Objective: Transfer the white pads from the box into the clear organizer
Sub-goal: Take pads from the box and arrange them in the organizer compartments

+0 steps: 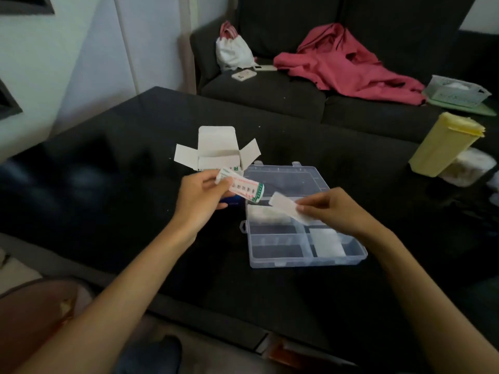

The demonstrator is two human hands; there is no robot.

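Pinching a small stack of printed wrappers [240,186] between thumb and fingers, the left hand [201,197] hovered at the centre of the frame, just in front of the open white box [217,151]. The wrappers bore red characters and a green edge band, too blurred to read. The right hand [333,207] pinched one end of a single white pad [289,209], a plain strip held tilted above the far left compartment of the clear organizer [305,238]. That organizer lay open on the dark desk [121,184], lid [286,179] folded back toward the box, with white pads already lying in its far left compartment and in a compartment at its near right. At the right edge of the frame a pale yellow container [442,144] leaned on the desk. In the upper part of the frame a dark sofa [270,90] carried a pink garment [348,66] and a white bag [233,51].
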